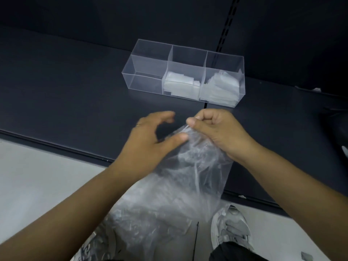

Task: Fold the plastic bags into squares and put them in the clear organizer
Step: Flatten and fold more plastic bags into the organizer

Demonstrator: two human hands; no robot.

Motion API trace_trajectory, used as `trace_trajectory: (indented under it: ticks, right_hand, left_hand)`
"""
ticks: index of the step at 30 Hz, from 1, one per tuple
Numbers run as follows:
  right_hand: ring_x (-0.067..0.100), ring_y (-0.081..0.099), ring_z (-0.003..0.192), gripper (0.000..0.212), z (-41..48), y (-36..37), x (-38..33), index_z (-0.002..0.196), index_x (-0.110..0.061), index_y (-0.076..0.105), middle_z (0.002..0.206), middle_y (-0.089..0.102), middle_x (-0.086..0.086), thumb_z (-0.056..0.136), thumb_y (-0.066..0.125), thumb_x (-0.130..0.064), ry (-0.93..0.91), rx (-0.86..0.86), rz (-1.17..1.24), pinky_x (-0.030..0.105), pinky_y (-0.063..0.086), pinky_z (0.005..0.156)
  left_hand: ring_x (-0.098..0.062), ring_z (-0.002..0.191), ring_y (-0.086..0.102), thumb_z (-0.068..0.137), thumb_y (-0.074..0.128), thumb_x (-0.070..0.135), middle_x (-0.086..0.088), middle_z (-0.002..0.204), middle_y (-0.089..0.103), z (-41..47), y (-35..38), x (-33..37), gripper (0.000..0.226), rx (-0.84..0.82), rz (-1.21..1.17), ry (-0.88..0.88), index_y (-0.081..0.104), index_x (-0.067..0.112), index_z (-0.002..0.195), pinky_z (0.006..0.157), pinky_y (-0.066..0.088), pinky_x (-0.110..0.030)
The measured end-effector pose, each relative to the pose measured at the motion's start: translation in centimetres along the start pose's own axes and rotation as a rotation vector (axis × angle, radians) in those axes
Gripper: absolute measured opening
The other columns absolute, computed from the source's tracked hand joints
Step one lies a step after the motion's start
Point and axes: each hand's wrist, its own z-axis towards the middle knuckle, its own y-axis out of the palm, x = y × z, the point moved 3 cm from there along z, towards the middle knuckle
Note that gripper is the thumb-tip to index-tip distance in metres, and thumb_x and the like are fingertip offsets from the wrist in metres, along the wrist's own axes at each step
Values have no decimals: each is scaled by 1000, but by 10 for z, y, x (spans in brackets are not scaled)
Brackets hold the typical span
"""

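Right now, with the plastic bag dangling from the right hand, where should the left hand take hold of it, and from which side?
Probably the top edge of the plastic bag, just left of where the right hand pinches it, coming from the left, where the open left hand is. The rest hangs limp and crumpled, so only that held edge offers a firm grip.
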Motion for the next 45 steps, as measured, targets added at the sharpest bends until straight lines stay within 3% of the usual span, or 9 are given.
trace_trajectory:
  ticks: [2,4,6,12,18,23,29,35,45]
  right_hand:
    - [21,47,61,40,2,7,-5,70,-5,61,65,54,11,80,63,-44,-22,-53,-60,31,41,60]
    - [16,45,56,51,3,-4,-5,74,1,60,59,51,4,87,57,-48,-2,-31,-132,25,39,58]
    - [3,49,51,46,2,-28,4,72,-9,66,53,56,-10,91,53,-49,36,55,-264,17,41,58]
    - [4,47,45,50,-5,-102,41,72,-14,69,50,53,-4,94,47,-54,181,366,-397,27,42,59]
    - [12,70,78,63,-14,-98,56,97,-19,70,88,75,0,70,53,-74,326,186,-179,26,51,71]
    - [7,68,71,24,-8,-78,58,95,-19,68,80,73,-2,79,76,-35,326,265,-190,21,50,62]
    - [13,62,71,32,-11,-66,55,102,-21,57,81,66,5,79,76,-30,252,450,-254,27,49,68]
    - [0,57,57,23,-4,-76,50,99,-17,59,67,62,-5,85,65,-1,167,453,-73,12,44,56]
    - [7,61,61,18,22,-116,36,98,-15,51,88,56,4,91,56,1,35,649,-84,18,53,61]
  left_hand:
    - [1,84,66,78,72,42,9,88,73,14,8,8,23,-92,-175,-47,70,26,94,78,48,-11]
    - [-7,68,66,83,73,26,-3,78,74,25,3,3,10,17,-279,-104,73,16,84,68,52,-15]
    - [-7,65,63,86,70,23,-5,77,73,31,-11,-16,11,185,-278,-170,74,14,83,65,50,-16]
    - [-15,62,57,89,66,30,2,69,67,28,-39,-80,18,410,-223,-433,69,21,74,65,50,-28]
    - [-17,60,54,91,64,32,0,69,66,28,-43,-95,18,457,-214,-471,67,19,79,55,46,-28]
    - [-13,56,52,91,63,33,5,68,64,27,-41,-97,19,477,-186,-471,66,22,77,52,43,-26]
    - [-13,57,51,92,62,30,3,68,63,28,-40,-96,18,497,-197,-455,66,19,78,57,46,-27]
    - [-13,58,53,92,62,30,3,69,63,27,-41,-96,18,520,-227,-474,65,18,79,60,48,-27]
    - [-15,58,56,92,62,26,1,65,62,58,-39,-93,23,520,-441,-542,61,18,71,51,50,-21]
